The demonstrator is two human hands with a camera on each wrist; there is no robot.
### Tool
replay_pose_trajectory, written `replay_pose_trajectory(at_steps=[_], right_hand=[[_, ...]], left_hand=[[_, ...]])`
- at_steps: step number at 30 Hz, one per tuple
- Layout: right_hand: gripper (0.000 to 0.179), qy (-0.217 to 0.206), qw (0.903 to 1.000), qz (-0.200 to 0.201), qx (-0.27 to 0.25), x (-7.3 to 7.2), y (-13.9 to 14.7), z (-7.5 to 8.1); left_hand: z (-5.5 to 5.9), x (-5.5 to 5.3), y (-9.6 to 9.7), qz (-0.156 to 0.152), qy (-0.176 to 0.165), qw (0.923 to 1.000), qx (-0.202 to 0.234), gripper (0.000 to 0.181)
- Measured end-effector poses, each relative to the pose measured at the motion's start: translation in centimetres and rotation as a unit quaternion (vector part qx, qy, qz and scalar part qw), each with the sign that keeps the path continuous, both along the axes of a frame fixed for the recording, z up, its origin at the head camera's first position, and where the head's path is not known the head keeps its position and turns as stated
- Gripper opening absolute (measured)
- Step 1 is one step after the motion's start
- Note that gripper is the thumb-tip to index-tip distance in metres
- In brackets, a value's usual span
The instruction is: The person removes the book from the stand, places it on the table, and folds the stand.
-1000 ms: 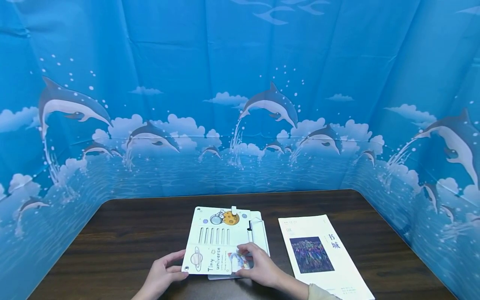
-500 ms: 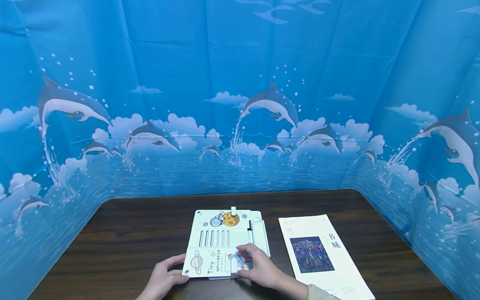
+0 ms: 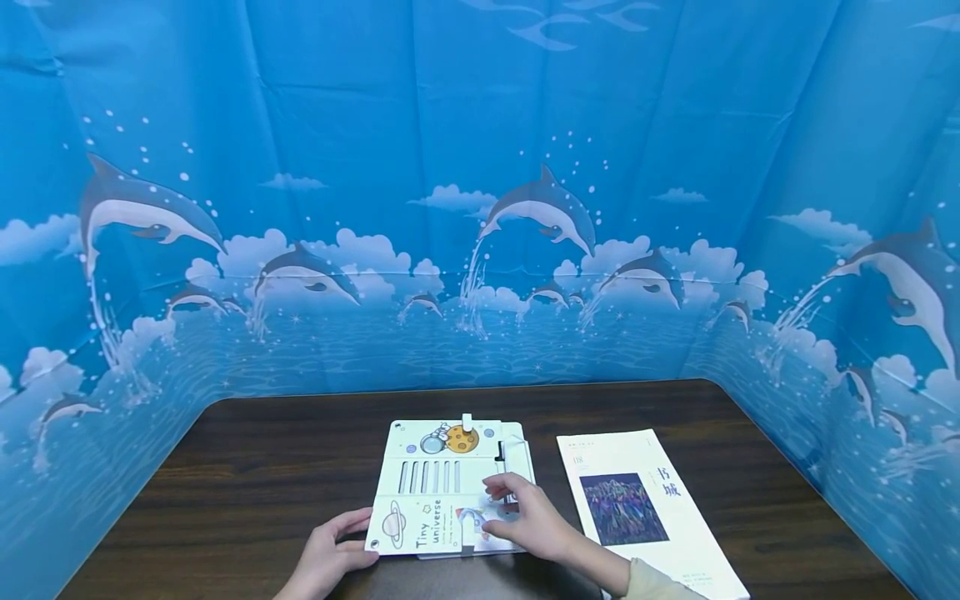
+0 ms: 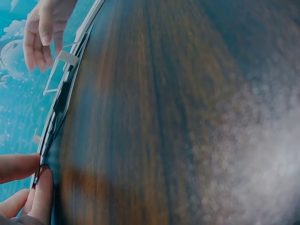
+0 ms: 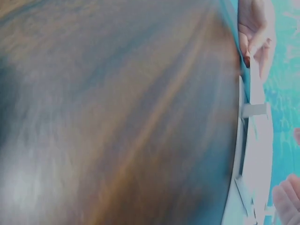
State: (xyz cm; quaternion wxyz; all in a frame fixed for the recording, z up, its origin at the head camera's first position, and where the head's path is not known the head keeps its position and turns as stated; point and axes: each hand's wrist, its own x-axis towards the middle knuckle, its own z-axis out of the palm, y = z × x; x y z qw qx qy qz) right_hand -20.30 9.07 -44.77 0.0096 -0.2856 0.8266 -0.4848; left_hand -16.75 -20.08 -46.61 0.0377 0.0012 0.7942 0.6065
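Observation:
A white folding book stand (image 3: 420, 483), printed with a planet, an astronaut and "Tiny universe", lies nearly flat on the dark table. My left hand (image 3: 330, 550) pinches its near left corner between thumb and fingers; the left wrist view shows the fingertips (image 4: 43, 187) on both sides of the thin edge. Over the near right part hovers my right hand (image 3: 532, 521), fingers loosely bent and apart from the stand in both wrist views. A small page clip (image 5: 255, 109) sticks out at the stand's near edge. Another clip (image 3: 467, 422) sits at its far edge.
To the right lies a white book (image 3: 637, 500) with a dark square picture on its cover. Dark wood-grain table (image 3: 262, 475) surrounds the stand. A blue dolphin-print curtain (image 3: 480, 208) encloses the table's back and sides.
The stand's left side has shifted slightly toward me. My right hand has let go of the near edge and moved up and right, and a grey clip now shows there.

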Motion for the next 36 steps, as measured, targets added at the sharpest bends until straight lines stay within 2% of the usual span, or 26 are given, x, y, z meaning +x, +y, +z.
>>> replay_pose_trajectory(at_steps=[3, 6, 12, 22, 36], right_hand=[[0.042, -0.017, 0.9997, -0.015, -0.002, -0.4, 0.8, 0.6], [0.038, -0.017, 0.9991, -0.038, 0.000, -0.7, 1.6, 0.9], [0.032, -0.014, 0.9975, -0.069, 0.013, -1.2, 2.8, 0.4], [0.016, 0.007, 0.9972, -0.070, 0.025, -1.2, 3.7, -1.7], [0.008, -0.002, 0.9957, -0.078, 0.048, -1.5, 4.0, -1.4]], left_hand=[[0.0, 0.0, 0.0, 0.001, -0.004, 1.0000, -0.002, 0.062], [0.1, 0.0, -0.1, 0.002, -0.004, 1.0000, -0.008, 0.061], [0.1, 0.0, -0.3, -0.002, -0.003, 1.0000, -0.003, 0.061], [-0.1, 0.1, -0.3, 0.001, 0.000, 1.0000, -0.009, 0.061], [0.1, 0.1, -0.3, -0.005, 0.001, 1.0000, 0.001, 0.062]])
